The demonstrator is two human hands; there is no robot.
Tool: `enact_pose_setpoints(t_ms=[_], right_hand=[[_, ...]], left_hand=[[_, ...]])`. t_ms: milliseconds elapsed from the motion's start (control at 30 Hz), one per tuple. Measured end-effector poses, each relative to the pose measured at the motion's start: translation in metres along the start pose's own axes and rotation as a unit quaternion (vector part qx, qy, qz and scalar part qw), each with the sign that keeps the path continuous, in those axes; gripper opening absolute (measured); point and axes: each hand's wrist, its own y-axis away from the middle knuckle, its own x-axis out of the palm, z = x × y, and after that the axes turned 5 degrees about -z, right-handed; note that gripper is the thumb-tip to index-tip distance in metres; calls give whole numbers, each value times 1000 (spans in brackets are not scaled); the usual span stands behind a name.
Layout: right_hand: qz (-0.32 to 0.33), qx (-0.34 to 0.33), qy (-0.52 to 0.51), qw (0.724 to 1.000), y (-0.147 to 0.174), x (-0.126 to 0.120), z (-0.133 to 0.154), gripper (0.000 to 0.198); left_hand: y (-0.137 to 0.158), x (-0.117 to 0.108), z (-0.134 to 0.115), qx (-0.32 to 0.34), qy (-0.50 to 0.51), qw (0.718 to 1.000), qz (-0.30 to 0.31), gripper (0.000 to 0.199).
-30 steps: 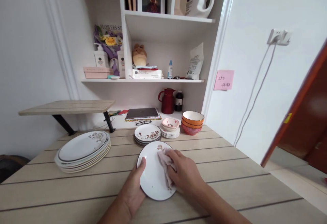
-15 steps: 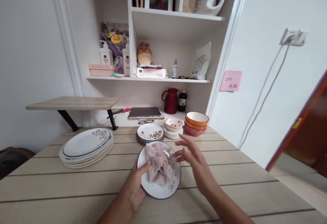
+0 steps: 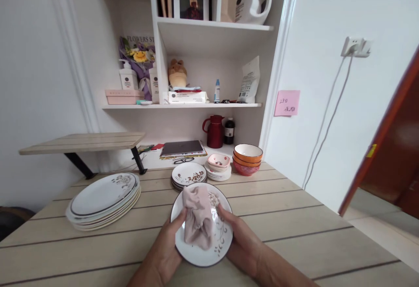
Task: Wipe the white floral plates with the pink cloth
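Observation:
A round white plate (image 3: 221, 240) with a dark rim and a brown floral pattern is held above the table, tilted toward me. On its left half lies a crumpled pale pink cloth (image 3: 198, 219). My left hand (image 3: 166, 239) grips the plate's left edge, thumb on top against the cloth, fingers hidden underneath. My right hand (image 3: 240, 239) grips the right edge, its thumb on the plate's face and the other fingers behind. Just beyond the plate sits a stack of similar small plates (image 3: 189, 173).
Large plates (image 3: 101, 195) are stacked at the left, below a raised wooden stand (image 3: 85, 142). Toward the back are small white dishes (image 3: 220, 174) topped by a pink square bowl (image 3: 218, 160), stacked orange and red bowls (image 3: 248, 160), a laptop (image 3: 182, 147), glasses (image 3: 183, 160) and a red jug (image 3: 214, 131).
My right hand, raised and open beside the plate before, has come down and closed on its right edge. The left hand keeps its grip. The view has shifted slightly.

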Motion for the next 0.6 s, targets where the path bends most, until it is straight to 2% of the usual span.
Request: enact_pose_setpoints(t_ms=[133, 200, 267, 333, 400, 533, 600], right_hand=[[-9, 8, -18, 1000, -3, -7, 2, 50], [-23, 2, -32, 999, -4, -8, 1, 51], [-41, -9, -42, 998, -5, -8, 0, 51], [-51, -16, -44, 998, -6, -7, -1, 51], [-49, -14, -44, 998, -6, -6, 0, 52], [-47, -10, -39, 998, -4, -4, 3, 53], [-56, -13, -39, 998, -4, -5, 4, 53]], left_hand=[[-5, 1, -3, 59, -88, 991, -76, 60], [-11, -7, -10, 134, -189, 965, -125, 57], [-19, -18, -16, 251, -310, 901, -171, 55], [-26, -29, -20, 322, -410, 827, -211, 56], [-28, -33, -22, 390, -478, 755, -222, 49], [-17, -23, -21, 526, -555, 605, -221, 35], [-8, -15, -21, 566, -569, 553, -224, 36]])
